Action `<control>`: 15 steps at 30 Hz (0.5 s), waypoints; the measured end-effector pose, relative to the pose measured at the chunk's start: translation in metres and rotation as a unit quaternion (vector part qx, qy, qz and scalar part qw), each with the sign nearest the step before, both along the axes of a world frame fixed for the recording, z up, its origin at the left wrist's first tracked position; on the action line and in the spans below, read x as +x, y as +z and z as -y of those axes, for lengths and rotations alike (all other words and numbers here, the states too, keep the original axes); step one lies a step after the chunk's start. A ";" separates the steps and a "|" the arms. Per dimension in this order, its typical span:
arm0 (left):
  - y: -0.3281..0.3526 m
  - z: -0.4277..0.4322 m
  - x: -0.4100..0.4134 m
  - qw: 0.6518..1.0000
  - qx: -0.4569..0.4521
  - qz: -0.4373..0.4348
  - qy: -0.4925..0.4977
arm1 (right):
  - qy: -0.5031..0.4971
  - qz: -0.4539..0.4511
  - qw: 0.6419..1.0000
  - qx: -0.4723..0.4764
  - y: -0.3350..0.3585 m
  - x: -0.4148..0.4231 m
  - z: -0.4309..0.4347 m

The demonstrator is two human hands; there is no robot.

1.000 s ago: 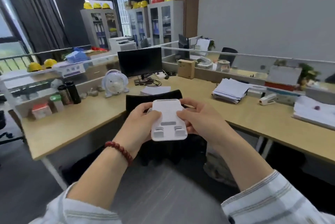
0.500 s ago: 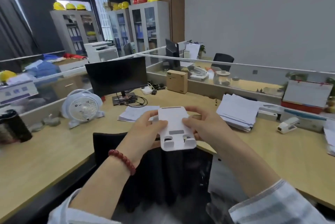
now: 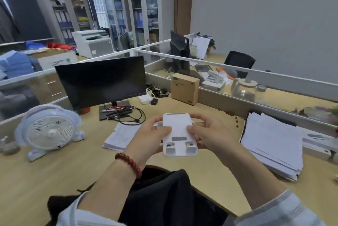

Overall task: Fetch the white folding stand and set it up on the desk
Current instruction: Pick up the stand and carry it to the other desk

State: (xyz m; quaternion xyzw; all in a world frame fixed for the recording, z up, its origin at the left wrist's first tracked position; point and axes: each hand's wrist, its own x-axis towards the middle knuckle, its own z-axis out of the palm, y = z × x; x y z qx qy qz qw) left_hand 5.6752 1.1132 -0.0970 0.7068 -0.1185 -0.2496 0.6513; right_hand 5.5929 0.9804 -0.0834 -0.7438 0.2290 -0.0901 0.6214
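Observation:
The white folding stand (image 3: 178,134) is a flat white plate with two small lips at its near end. It hangs above the wooden desk (image 3: 54,174), in front of the monitor. My left hand (image 3: 150,137) grips its left edge, thumb on top. My right hand (image 3: 210,136) grips its right edge the same way. The stand looks folded flat; its underside is hidden.
A black monitor (image 3: 102,83) stands at the back with cables (image 3: 128,114) at its base. A white desk fan (image 3: 49,130) sits at left. Loose papers (image 3: 118,137) lie under my hands, a tall paper stack (image 3: 272,145) at right. A black chair back (image 3: 164,194) is below.
I have come closer to the desk; both hands carried the stand forward from over the chair to above the desktop. The grip is unchanged.

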 end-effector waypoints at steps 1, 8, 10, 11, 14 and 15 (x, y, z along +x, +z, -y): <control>0.000 0.014 0.018 1.000 -0.002 -0.002 -0.011 | -0.008 -0.003 1.000 -0.003 0.001 0.015 0.012; -0.011 0.106 0.131 0.997 0.003 -0.029 -0.066 | -0.058 -0.016 0.998 -0.005 -0.009 0.117 0.097; -0.018 0.123 0.157 0.997 0.006 -0.040 -0.069 | -0.049 -0.024 0.998 -0.001 -0.018 0.147 0.116; -0.023 0.131 0.172 0.997 0.008 -0.045 -0.064 | -0.043 -0.030 0.999 0.003 -0.023 0.164 0.125; -0.039 0.150 0.219 0.998 0.015 -0.063 -0.014 | -0.005 -0.043 0.999 0.024 -0.042 0.221 0.151; -0.044 0.156 0.235 0.997 0.020 -0.069 0.007 | 0.013 -0.050 0.998 0.028 -0.048 0.242 0.160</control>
